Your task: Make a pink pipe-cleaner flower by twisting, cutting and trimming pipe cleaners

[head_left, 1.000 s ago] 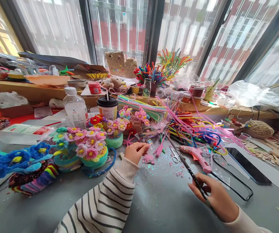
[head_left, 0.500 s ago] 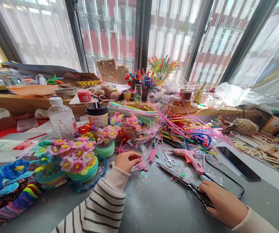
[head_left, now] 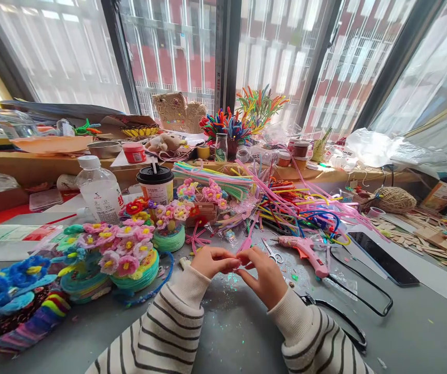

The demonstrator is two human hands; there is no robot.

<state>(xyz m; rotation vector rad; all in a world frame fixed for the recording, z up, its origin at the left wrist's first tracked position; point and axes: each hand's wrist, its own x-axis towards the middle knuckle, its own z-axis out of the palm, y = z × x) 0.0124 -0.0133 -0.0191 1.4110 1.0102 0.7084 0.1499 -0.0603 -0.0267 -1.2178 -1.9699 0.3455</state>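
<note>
The right hand [head_left: 264, 275] has let go of the big scissors [head_left: 336, 314], which now lie on the table [head_left: 410, 332] behind its sleeve. It meets the left hand [head_left: 210, 261]; both pinch a small pink piece [head_left: 235, 267] between fingertips.

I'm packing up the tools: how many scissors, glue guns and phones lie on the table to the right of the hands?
Scissors: 2 (small silver scissors, large black scissors)
Glue guns: 1 (pink glue gun)
Phones: 1 (phone)
Total: 4
</note>
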